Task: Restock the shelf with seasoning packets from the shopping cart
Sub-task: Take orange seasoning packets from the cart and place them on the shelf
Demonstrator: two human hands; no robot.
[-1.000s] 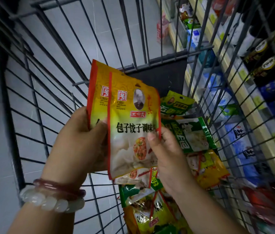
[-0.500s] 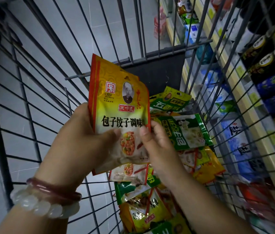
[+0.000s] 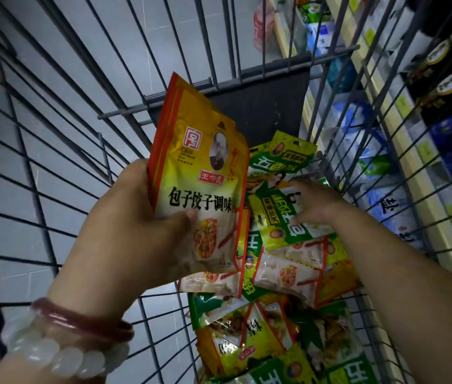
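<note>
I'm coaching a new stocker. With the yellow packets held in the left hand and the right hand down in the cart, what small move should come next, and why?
Probably close the right hand on the green packet under its fingers and lift it. The left hand already grips the yellow packets, and many packets lie in the cart.

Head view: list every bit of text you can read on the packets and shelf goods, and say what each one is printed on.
"包子饺子调味": yellow packet held by the left hand; its last character is cut off.
"王守义": red label on that packet, blurred, so a likely reading only.
"五香粉": green packet at the far end of the cart, seen at an angle.
"盐": blue-and-white bag on the shelf.
The green packet under the right hand and the small print are too blurred to read.
</note>
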